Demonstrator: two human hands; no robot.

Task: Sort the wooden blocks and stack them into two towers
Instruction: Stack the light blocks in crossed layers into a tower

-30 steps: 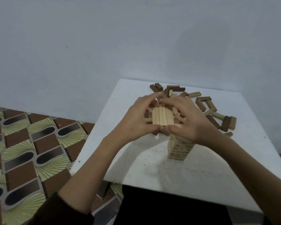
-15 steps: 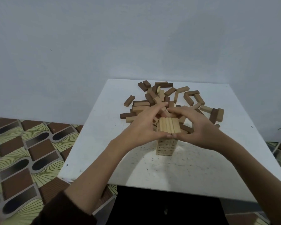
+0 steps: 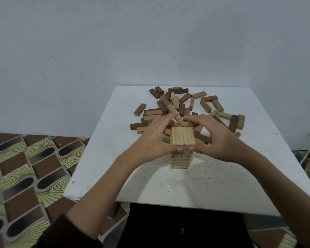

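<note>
Alignment of the top course is, in my judgement, the step in hand. The light tower (image 3: pixel 181 159) stands near the middle of the white table (image 3: pixel 106 158), on the near side of the loose pile (image 3: pixel 175 108) of mixed pale and dark blocks (the hands hide how close its base comes to that pile). Its top layer (image 3: pixel 183 138) shows pale blocks lying side by side, running away from the camera. The left hand (image 3: pixel 150 140) and the right hand (image 3: pixel 217 138) cup this layer from either side. Each is half closed, thumb laid against the near face just under the top, fingers arched round the far side with the index tips almost meeting. Whether those fingertips touch the far ends cannot be told. Neither hand carries a loose block. To do this well, pressure should be light and equal from both sides, directed inward rather than downward, since a one-sided push on a narrow stack would likely skew the courses beneath. The layer's edges should be checked flush with the course below before release. Both hands should then come away together and outward — not backward, where knuckles could catch the pile. No dark tower is visible yet, so sorting appears far from finished.
</note>
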